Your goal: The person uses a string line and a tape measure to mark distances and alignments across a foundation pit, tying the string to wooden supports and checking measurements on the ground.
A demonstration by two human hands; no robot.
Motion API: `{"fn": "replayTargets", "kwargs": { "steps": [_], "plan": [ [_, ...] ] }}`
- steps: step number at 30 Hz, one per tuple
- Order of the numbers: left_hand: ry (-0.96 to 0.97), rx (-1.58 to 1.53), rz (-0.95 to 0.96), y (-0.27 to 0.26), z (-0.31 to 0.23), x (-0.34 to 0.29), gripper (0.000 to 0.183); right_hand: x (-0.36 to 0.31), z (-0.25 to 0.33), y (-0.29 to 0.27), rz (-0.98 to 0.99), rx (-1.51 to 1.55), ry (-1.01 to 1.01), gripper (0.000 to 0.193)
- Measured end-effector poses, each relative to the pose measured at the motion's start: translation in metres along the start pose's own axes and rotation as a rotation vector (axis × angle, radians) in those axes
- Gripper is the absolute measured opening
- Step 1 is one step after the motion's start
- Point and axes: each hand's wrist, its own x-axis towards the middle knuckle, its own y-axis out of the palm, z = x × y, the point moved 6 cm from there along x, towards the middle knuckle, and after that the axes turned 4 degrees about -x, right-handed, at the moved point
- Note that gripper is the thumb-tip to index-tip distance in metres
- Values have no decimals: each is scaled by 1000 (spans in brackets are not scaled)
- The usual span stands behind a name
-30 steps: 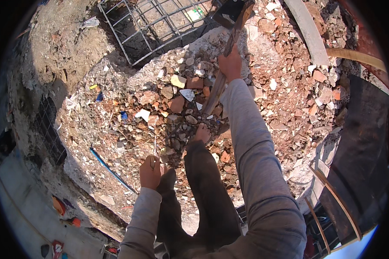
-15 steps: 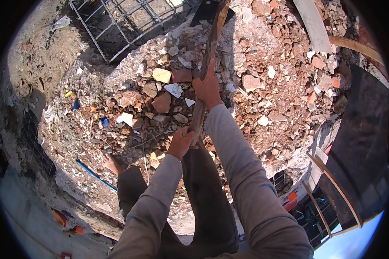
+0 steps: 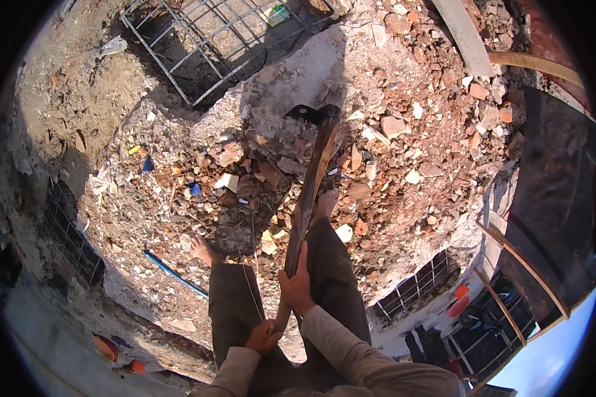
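A hoe with a long, worn wooden handle (image 3: 316,165) slants across the rubble in front of me. Its dark metal blade (image 3: 304,114) is low over the pale, dusty ground at the far end, and I cannot tell how deep it sits. My left hand (image 3: 263,337) wraps the butt end of the handle close to my body. Higher on the same handle, my right hand (image 3: 297,284) is closed around it. Broken brick, stone and tile rubble (image 3: 245,172) lies below the blade, around my bare left foot (image 3: 204,249) and bare right foot (image 3: 324,204).
A steel rebar cage (image 3: 208,49) sits in a pit at the upper left; more mesh (image 3: 414,288) shows in a hole at right. A blue pipe (image 3: 175,273) lies by my left foot. Grey plank (image 3: 463,40) and dark sheet (image 3: 549,178) are on the right.
The hoe has come back toward me, its blade now nearer on the rubble. Both hands have drawn down toward my body, still gripping the handle. My right foot has come into sight.
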Motion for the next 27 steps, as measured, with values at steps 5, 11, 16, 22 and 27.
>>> {"fn": "replayTargets", "kwargs": {
  "steps": [5, 11, 16, 22, 27],
  "plan": [
    [-58, 1, 86, 44, -32, -53, 48, -48, -15, -26, 109, 114, 208, 92],
    [185, 174, -128, 43, -94, 55, 53, 64, -4, -71, 55, 398, 79, 91],
    [357, 384, -280, -7, -198, 225, 55, 259, 25, -118, -20, 405, -126, 86],
    [195, 444, -109, -14, -194, 266, 42, 297, -21, -123, -129, 247, -169, 86],
    [143, 476, -41, -8, -103, 152, 47, 159, -61, -62, -171, 187, -21, 86]
  ]
}}
